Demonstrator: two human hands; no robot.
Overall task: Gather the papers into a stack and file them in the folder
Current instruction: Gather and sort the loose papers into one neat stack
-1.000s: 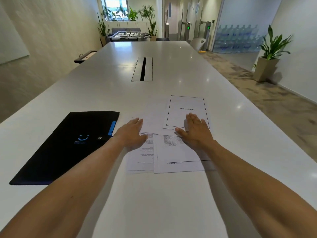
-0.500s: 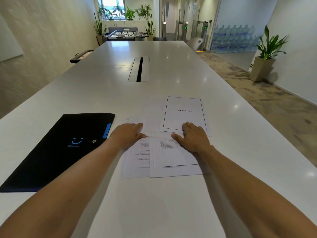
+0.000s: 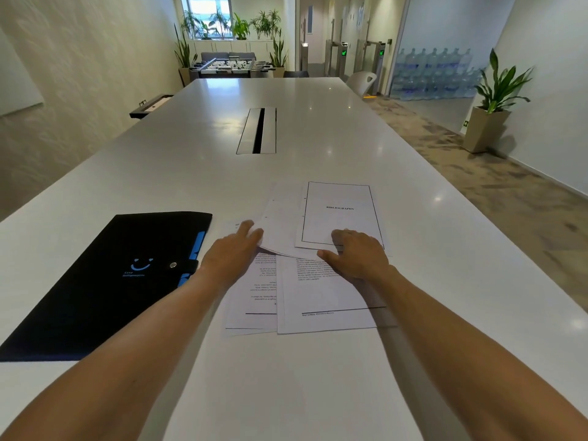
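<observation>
Several white printed papers (image 3: 321, 294) lie loosely overlapped on the white table (image 3: 286, 393) in front of me. The farthest sheet (image 3: 340, 211) has a black frame and reads BIBLIOGRAPHY. My left hand (image 3: 234, 254) rests on the left side of the spread, its fingers at the lifted near edge of a blank sheet (image 3: 280, 224). My right hand (image 3: 358, 254) lies flat, fingers bent, on the near edge of the bibliography sheet and the page below it. A shut black folder (image 3: 105, 281) with a blue smiley, a snap button and blue tabs lies to the left of the papers.
A metal cable slot (image 3: 258, 130) sits in the table's middle, farther away. The table's right edge runs along a carpeted aisle with a potted plant (image 3: 491, 103). A wall stands beyond the left edge. A foosball table (image 3: 231, 66) is past the far end.
Both hands have slid back toward me over the papers. The near edge of the blank sheet has lifted at my left fingers. The view has shifted slightly.
</observation>
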